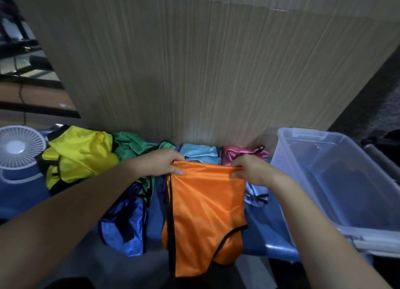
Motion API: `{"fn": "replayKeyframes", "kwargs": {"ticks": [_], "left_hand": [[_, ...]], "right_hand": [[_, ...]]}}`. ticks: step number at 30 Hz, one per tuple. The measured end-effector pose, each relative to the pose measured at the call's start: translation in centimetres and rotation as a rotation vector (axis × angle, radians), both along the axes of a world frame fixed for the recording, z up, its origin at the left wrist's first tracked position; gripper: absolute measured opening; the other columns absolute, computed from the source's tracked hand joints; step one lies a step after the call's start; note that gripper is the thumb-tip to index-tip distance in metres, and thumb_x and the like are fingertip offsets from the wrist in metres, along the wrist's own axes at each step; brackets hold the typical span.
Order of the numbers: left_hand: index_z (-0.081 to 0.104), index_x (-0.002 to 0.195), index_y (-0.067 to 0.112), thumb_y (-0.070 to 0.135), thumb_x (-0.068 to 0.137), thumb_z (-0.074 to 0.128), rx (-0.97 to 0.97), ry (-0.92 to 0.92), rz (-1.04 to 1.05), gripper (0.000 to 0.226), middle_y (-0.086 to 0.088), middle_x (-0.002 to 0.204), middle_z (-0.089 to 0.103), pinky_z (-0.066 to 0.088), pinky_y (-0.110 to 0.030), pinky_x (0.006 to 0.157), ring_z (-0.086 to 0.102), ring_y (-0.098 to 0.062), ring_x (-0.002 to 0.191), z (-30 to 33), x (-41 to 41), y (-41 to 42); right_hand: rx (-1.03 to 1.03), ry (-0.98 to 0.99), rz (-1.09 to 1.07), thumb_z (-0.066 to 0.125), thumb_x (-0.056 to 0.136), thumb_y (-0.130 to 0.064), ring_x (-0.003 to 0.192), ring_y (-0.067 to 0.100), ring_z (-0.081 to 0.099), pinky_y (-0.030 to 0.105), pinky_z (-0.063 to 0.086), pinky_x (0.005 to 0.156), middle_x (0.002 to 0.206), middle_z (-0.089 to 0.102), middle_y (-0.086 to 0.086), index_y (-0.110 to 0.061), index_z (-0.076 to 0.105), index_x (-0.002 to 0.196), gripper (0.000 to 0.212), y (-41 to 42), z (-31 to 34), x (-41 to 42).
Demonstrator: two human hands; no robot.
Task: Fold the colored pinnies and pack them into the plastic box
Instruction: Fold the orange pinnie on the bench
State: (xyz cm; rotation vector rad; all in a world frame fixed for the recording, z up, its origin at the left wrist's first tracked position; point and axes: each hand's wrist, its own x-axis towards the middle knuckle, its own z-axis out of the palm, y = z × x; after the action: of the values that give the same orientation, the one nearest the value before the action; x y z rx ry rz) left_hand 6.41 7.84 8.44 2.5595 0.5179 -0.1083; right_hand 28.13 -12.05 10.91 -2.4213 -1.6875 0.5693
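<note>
Both outstretched hands, left (161,162) and right (249,169), pinch orange pinny (205,206).

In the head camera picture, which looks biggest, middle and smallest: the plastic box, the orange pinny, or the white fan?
1. plastic box, though it is partly cut off by the picture's edge.
2. orange pinny, hanging nearer the camera, so it may look bigger than it is.
3. white fan, partly cut off.
</note>
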Motion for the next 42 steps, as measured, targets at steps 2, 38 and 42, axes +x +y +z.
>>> {"fn": "replayKeyframes", "kwargs": {"ticks": [2,38,42], "left_hand": [[0.063,0.087,0.018,0.029,0.091,0.072,0.038,-0.019,-0.008,0.014,0.002,0.086,0.065,0.045,-0.027,0.073,0.062,-0.014,0.082,0.8,-0.8,-0.8],[0.063,0.096,0.035,0.022,0.089,0.072,0.313,-0.223,0.151,0.017,0.010,0.092,0.067,0.054,-0.040,0.084,0.062,-0.013,0.091,6.4,3.2,5.9],[0.061,0.097,0.039,0.021,0.090,0.069,0.328,-0.283,0.111,0.020,0.014,0.097,0.065,0.054,-0.034,0.081,0.063,-0.008,0.093,5.3,3.0,5.5]], "right_hand": [[0.016,-0.004,0.017,0.066,0.091,-0.015,0.083,0.018,0.056,0.031,0.041,0.070,0.091,0.064,0.003,-0.022,0.054,0.077,0.020,-0.8,0.7,-0.9],[0.423,0.132,-0.221,0.057,0.095,-0.006,0.062,0.025,0.073,0.033,0.059,0.059,0.076,0.069,0.017,-0.006,0.066,0.086,0.013,4.7,4.0,1.3],[0.420,0.053,-0.204,0.056,0.089,-0.007,0.079,0.036,0.067,0.040,0.053,0.073,0.070,0.066,0.013,-0.008,0.064,0.076,0.015,5.1,2.9,1.7]]}}
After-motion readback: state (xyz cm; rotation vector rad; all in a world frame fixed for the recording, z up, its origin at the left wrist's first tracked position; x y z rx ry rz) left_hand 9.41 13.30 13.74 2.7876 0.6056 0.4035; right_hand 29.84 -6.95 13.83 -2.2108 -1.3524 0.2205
